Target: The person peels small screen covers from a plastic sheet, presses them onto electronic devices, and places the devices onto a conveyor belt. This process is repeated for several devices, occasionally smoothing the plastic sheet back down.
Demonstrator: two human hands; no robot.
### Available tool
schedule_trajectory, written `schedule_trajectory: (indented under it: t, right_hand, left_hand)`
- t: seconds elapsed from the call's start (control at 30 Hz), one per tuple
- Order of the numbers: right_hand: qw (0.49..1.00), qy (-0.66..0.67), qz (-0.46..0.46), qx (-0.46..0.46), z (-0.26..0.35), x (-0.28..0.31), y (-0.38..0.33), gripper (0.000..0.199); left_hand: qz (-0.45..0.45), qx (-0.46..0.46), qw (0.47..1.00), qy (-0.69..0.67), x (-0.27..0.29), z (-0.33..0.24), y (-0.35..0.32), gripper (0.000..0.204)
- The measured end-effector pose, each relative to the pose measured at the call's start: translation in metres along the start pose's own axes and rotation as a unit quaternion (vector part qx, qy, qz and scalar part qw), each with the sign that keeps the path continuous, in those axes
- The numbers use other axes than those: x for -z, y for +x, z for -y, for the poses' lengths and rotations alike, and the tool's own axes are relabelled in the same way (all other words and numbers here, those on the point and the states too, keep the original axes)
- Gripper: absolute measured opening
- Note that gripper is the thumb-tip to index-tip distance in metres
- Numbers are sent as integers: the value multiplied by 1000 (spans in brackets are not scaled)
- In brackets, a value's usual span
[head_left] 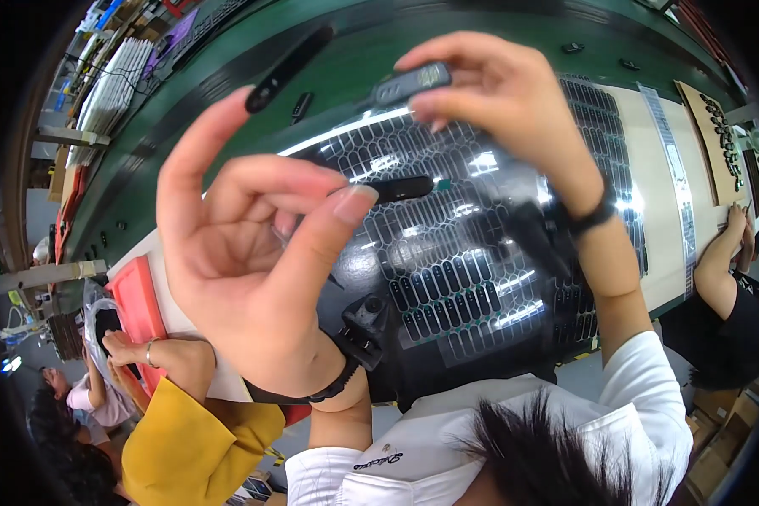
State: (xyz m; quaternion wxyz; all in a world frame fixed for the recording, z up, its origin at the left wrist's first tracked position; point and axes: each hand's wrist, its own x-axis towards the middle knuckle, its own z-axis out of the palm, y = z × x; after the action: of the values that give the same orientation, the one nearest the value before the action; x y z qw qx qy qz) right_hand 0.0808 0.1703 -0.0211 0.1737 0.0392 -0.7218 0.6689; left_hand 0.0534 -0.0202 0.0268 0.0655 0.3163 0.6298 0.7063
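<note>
- The person's left hand, raised above the bench, pinches a black strip between thumb and a bent finger; the strip lies roughly level, a bit of teal showing by its far end.
- A second black strip slants up and away from the tip of the same hand's raised index finger, touching it; how it is held there cannot be told.
- The right hand has its grip closed on a dark grey oblong device, thumb below and fingers above, near the second strip but apart from it.
- Beneath both hands lie glossy sheets marked with rows of oblong outlines; dark oblong pieces fill the nearer rows.
- Small black devices lie scattered on the green surface beyond.
- At left, a co-worker's hand is by a red tray.
- At right, another co-worker's hand is near a brown board bearing small dark pieces.
</note>
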Motion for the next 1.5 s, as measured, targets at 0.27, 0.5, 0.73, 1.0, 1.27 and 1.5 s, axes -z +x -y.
schedule_trajectory:
  t: [0.27,0.5,0.73,1.0,1.27,1.5]
  right_hand:
    - [971,-180,13,156,38,-20,-36,33]
    - [969,-188,-21,159,42,-23,-41,34]
    - [951,-241,-25,193,40,-21,-41,33]
    - [940,-282,3,191,42,-18,-40,31]
    - [978,-161,7,135,39,-19,-37,21]
    - [976,-196,4,94,18,-21,-31,12]
  left_hand:
    - [-9,13,999,-52,-9,1,-2,61]
    - [-17,1,998,-65,-15,6,-3,61]
    - [-11,-15,1000,-17,-14,8,-2,63]
    - [-15,-15,997,74,-17,8,-1,64]
    - [67,93,993,-2,-6,17,7,56]
    - [60,58,990,113,-8,28,9,52]
